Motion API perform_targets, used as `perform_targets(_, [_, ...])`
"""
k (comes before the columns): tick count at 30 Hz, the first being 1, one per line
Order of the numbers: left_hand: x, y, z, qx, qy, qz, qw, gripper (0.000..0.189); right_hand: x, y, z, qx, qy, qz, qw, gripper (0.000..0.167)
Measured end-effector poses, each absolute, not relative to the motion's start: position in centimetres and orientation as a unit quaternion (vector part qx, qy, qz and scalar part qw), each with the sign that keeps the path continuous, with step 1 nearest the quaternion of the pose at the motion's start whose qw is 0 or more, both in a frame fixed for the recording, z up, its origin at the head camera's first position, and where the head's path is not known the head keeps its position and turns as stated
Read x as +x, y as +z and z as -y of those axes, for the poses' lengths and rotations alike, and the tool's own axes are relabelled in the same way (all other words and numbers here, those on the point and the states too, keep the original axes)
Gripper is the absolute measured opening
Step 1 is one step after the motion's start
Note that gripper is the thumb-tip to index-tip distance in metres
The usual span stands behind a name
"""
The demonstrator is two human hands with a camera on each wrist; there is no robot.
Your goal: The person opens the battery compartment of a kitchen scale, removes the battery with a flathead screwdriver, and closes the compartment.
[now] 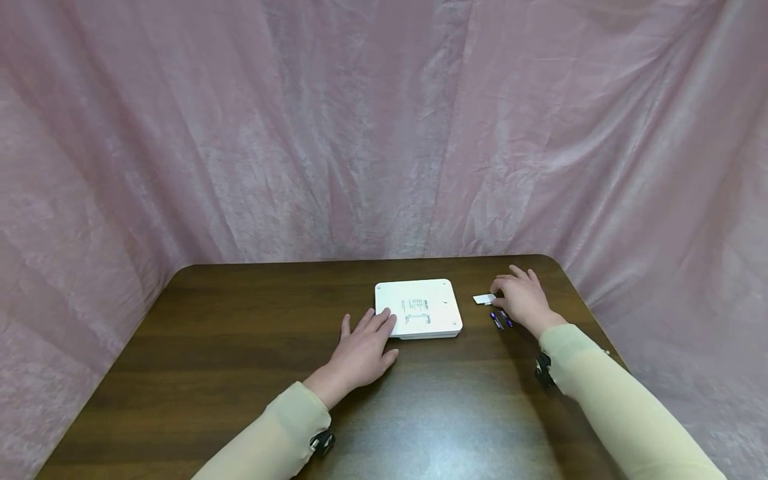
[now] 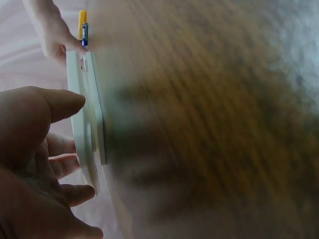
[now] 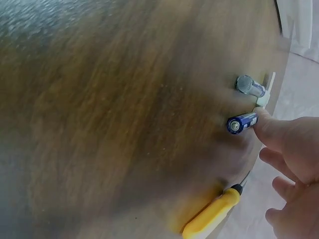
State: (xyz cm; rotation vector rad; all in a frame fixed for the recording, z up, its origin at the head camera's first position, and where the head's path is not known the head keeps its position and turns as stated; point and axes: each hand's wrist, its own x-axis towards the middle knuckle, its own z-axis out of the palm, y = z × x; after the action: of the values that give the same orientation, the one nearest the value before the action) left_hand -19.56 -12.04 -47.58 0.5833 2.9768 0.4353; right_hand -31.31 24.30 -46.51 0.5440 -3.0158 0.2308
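A white flat device point(image 1: 441, 303) lies in the middle of the table with its labelled underside up and a small battery compartment point(image 1: 417, 319) near its front edge. My left hand point(image 1: 363, 357) rests its extended fingers on the device's front left corner. To the right, my right hand point(image 1: 523, 301) pinches a small white battery cover point(image 1: 483, 299) between thumb and fingers, low over the table. Just in front of that hand lie two blue batteries point(image 1: 497, 321), close together. In the right wrist view, one battery point(image 3: 242, 123) is beside the thumb.
A screwdriver point(image 3: 212, 215) with a yellow handle lies near the right hand; in the head view it is hidden. The brown wooden table point(image 1: 240, 353) has rounded far corners. Pink curtains point(image 1: 360, 133) hang behind it.
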Motion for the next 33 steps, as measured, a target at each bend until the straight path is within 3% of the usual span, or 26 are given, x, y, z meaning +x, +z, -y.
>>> perform_targets(23, [-19.7,-47.2,11.8,0.19,0.141,-0.97,0.045,0.07,-31.6,-46.7,-23.8,0.147,0.106,0.983,0.024,0.014])
perform_targets(33, [-19.7,-47.4,12.0,0.187,0.142,-0.971,0.044,0.071,-30.8,-45.4,-22.7,0.158,0.123,0.977,0.068,0.016])
